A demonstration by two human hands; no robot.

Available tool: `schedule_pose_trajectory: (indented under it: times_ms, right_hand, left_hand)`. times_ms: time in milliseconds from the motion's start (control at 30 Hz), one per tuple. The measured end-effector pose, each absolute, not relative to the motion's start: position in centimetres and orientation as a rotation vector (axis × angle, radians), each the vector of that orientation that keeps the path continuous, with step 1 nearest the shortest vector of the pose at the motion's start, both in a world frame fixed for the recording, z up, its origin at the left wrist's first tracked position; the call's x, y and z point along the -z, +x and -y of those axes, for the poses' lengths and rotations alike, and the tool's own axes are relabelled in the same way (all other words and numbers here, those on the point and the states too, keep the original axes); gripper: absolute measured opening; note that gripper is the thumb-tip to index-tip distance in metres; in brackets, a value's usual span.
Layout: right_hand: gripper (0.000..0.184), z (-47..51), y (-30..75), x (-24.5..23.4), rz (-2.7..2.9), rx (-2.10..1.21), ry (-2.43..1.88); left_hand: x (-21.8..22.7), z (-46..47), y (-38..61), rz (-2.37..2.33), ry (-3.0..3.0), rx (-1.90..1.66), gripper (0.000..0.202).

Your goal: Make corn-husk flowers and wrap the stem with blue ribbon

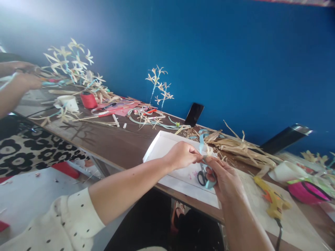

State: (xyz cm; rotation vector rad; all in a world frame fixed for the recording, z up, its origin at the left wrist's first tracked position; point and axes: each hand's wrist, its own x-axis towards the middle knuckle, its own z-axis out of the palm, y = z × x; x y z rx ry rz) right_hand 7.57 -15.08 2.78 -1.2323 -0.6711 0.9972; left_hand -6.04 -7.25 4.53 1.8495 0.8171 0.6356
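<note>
My left hand (181,155) is closed in a pinch on a small dried-husk flower (209,150) with a light blue ribbon (201,141) rising from it. My right hand (225,177) is closed too, gripping the same flower stem and blue ribbon from the right. Both hands hover above a white shallow box lid (162,146) on the brown table (115,143). A pair of black-handled scissors (202,177) lies on the lid just under my hands.
A pile of dried husks (243,148) lies behind my hands. A yellow glue gun (272,198) and pink pouch (306,191) sit at right. A phone (194,114) leans on the blue wall. Another person's hands (21,80) work on husk flower branches at far left, near a red spool (88,100).
</note>
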Motion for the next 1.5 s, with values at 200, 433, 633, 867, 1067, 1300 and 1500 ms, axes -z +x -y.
schedule_pose_trajectory:
  times_ms: [200, 433, 633, 867, 1067, 1300, 1500]
  right_hand:
    - [0.025, 15.0, 7.6, -2.5, 0.696, -0.963, -1.291]
    - [0.026, 14.7, 7.7, -2.4, 0.712, -0.95, -1.331]
    - [0.028, 14.6, 7.5, -2.7, 0.631, -0.953, -1.353]
    - [0.025, 14.5, 7.3, -2.6, 0.597, -0.941, -1.347]
    - [0.031, 14.6, 7.1, -2.9, 0.571, -0.924, -1.389]
    - [0.028, 14.4, 7.1, -2.5, 0.652, -0.884, -1.361]
    - [0.027, 14.2, 7.1, -2.1, 0.66, -0.828, -1.386]
  left_hand:
    - [-4.2, 7.1, -6.1, -0.814, 1.91, -0.648, 0.027]
    - [-4.2, 8.0, -6.1, -0.946, 2.315, -0.754, 0.027]
    - [-4.0, 8.3, -6.0, -0.967, 2.518, -0.872, 0.028]
    - [-3.7, 8.4, -5.9, -0.956, 2.611, -0.968, 0.027]
    - [-3.4, 8.4, -5.9, -0.959, 2.54, -1.04, 0.023]
    - [-3.3, 8.6, -5.8, -0.962, 2.531, -1.085, 0.024]
    - [-3.3, 8.7, -6.0, -0.949, 2.56, -1.071, 0.025]
